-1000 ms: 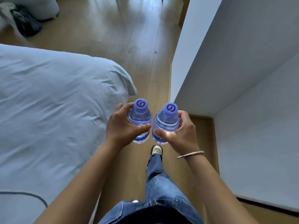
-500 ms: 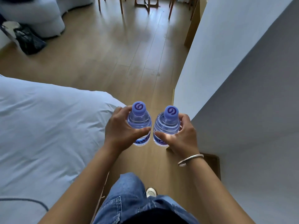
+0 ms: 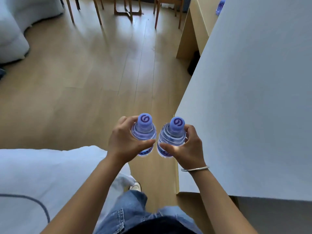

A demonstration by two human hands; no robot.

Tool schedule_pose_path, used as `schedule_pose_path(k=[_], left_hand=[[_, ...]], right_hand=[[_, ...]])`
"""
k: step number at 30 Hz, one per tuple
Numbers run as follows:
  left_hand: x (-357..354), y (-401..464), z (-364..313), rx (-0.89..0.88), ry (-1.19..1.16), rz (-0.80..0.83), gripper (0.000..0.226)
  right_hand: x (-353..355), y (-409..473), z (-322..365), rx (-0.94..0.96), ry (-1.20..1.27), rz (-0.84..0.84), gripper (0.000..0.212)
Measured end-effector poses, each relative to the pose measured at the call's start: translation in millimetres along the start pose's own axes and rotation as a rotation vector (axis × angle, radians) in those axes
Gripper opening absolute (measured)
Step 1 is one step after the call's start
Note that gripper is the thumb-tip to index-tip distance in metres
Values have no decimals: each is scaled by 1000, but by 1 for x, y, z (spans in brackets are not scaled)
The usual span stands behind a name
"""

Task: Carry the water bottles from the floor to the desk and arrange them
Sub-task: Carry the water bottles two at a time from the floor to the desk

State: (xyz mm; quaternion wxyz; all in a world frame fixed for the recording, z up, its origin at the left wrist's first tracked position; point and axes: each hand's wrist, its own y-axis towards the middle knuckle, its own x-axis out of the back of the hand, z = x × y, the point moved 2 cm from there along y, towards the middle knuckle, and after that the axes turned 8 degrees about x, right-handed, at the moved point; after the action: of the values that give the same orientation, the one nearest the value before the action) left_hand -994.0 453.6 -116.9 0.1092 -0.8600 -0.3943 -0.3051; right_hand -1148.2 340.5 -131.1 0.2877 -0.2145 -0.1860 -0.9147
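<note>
I carry two clear water bottles with purple caps upright in front of me, side by side over the wooden floor. My left hand (image 3: 125,141) grips the left bottle (image 3: 144,130) round its body. My right hand (image 3: 187,149) grips the right bottle (image 3: 173,134) the same way; a thin bracelet sits on that wrist. The light wooden desk (image 3: 197,22) stands at the far top right, partly hidden behind a white wall corner. A bit of another bottle (image 3: 220,5) shows on the desk at the top edge.
A white wall (image 3: 253,107) runs along my right side. A bed with white bedding (image 3: 42,174) lies to my lower left. Wooden chair legs (image 3: 126,9) stand ahead on the wooden floor (image 3: 84,81). A white sofa (image 3: 11,39) is at far left.
I have walked forward along the gap between bed and wall. The bed has dropped back to my lower left, and the chairs and desk have come into view. Both grips are unchanged.
</note>
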Motion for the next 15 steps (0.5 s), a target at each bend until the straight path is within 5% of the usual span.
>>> schedule_pose_path(k=[15], left_hand=[[-42,291,-10,-43,13,59,56]], right_hand=[[-39,265,-55,-67,-14,-80,57]])
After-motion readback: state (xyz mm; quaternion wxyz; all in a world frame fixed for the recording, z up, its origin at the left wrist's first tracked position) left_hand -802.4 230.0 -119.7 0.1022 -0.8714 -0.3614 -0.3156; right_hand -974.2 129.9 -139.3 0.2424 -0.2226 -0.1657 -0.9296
